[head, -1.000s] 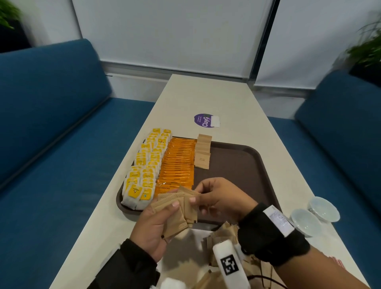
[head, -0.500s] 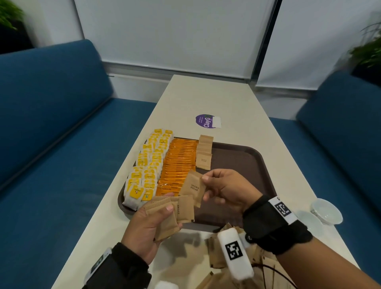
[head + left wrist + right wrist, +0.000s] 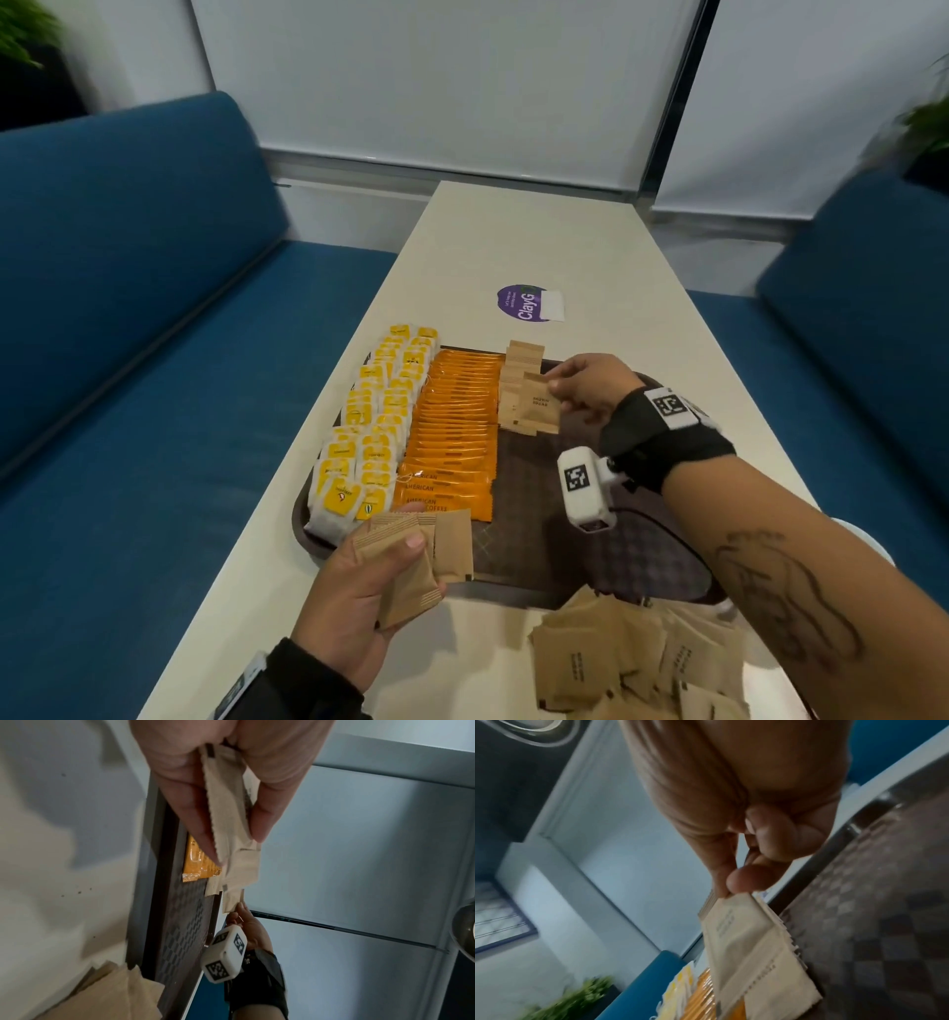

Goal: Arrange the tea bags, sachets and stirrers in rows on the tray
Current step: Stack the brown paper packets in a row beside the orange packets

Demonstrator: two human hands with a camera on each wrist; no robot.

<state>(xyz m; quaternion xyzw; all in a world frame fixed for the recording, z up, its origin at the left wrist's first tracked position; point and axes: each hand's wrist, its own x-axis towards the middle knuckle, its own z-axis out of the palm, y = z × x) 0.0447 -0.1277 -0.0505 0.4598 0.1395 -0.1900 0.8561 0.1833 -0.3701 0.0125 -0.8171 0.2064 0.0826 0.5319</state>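
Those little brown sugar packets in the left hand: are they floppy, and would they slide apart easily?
Probably light: the left hand holds several brown sugar sachets in a loose pinch. Likely slightly bendy paper, flat with crimped edges. They seem apt to slip; they have fanned out unevenly.

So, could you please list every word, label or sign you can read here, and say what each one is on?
"ClayG": purple sticker on the table; its small print is unreadable.
"BROWN SUGAR": brown sachet pinched by the right hand.
"AMERICAN COFFEE": nearest orange sachets on the tray.
Tea bags: print too small.
Loose sachet pile: print blurred.
Wrist markers: coded squares, no words.
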